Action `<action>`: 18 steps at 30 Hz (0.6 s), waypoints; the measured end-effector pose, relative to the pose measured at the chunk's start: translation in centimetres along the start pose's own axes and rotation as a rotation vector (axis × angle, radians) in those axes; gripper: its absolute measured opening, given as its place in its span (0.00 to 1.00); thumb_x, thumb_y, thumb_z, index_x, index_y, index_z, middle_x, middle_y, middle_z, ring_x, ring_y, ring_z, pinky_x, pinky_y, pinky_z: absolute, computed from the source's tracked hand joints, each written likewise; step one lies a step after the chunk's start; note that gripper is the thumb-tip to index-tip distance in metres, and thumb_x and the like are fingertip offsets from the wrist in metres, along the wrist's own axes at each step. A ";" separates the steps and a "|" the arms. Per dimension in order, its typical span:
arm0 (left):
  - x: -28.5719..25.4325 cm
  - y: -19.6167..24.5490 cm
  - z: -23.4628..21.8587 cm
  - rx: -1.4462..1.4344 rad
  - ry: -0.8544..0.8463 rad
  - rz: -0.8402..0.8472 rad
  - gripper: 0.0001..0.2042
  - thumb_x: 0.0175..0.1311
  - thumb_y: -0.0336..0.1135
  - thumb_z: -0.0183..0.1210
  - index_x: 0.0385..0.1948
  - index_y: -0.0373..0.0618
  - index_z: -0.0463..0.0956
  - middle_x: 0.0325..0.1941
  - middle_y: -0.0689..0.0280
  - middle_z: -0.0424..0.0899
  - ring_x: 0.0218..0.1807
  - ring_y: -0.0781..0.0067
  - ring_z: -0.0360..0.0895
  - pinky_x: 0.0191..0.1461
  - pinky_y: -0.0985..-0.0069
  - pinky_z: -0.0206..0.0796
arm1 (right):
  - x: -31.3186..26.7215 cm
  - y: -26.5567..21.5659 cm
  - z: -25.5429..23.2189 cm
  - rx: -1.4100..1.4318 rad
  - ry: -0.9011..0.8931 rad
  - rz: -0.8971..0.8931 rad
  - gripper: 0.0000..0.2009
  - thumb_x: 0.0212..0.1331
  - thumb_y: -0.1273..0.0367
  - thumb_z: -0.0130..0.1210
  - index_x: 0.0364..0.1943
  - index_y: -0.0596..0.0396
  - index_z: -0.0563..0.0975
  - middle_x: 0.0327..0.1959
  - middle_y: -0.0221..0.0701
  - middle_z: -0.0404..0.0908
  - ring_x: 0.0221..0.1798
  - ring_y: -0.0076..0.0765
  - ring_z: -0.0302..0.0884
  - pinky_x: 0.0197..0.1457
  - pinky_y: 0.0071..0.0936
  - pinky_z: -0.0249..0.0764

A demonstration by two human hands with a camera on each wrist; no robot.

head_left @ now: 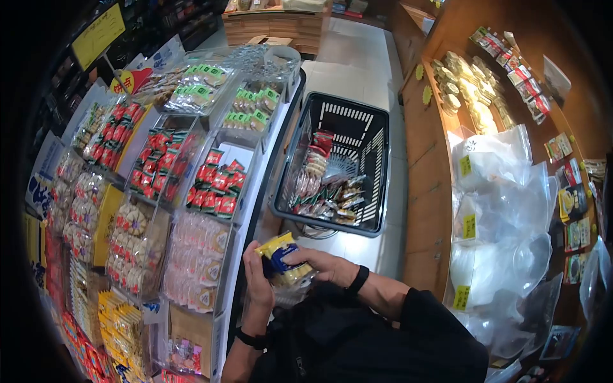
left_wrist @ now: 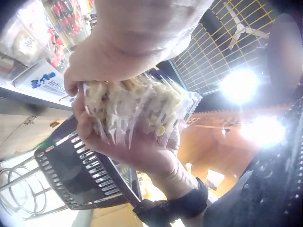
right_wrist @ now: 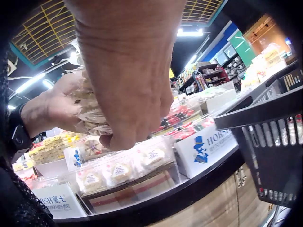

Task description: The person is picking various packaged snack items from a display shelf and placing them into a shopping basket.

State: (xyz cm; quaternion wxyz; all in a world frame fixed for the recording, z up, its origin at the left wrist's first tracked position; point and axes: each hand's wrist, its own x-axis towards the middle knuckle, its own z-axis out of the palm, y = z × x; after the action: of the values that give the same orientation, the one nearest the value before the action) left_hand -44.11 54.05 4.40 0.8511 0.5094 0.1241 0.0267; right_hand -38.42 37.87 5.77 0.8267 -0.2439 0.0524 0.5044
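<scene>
A yellow-and-blue snack packet (head_left: 273,254) with a clear part is held between both hands in front of the dark-clothed body. My left hand (head_left: 258,284) grips its left side, fingers pointing up along it. The right hand (head_left: 322,263) reaches in from the right, its thumb over the printed face. From below, the left wrist view shows the packet's clear wrap (left_wrist: 137,111) with pale pieces inside, the right hand's fingers curled under it. In the right wrist view the right hand (right_wrist: 132,90) hides most of the packet. Both wrists wear black bands.
Just beyond the hands stands a black shopping basket (head_left: 385,153) with several packaged snacks inside. On the left, a display counter carries clear bins of red packets (head_left: 217,185) and round pink-wrapped snacks (head_left: 195,255). Wooden shelving with clear plastic bags (head_left: 498,210) lines the right.
</scene>
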 end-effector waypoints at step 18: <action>4.0 -1.7 3.3 0.082 0.214 -0.128 0.28 0.72 0.46 0.49 0.66 0.38 0.55 0.60 0.55 0.65 0.58 0.60 0.69 0.62 0.64 0.64 | -0.2 -32.7 -18.3 -0.811 0.665 -0.297 0.35 0.44 0.63 0.68 0.56 0.63 0.65 0.50 0.45 0.77 0.45 0.41 0.81 0.47 0.34 0.80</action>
State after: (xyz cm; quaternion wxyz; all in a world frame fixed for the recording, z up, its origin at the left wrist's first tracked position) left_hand -39.60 51.03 3.65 0.8116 0.5288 0.2474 0.0215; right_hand -7.53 17.22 1.25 0.6677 -0.6942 0.0773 0.2575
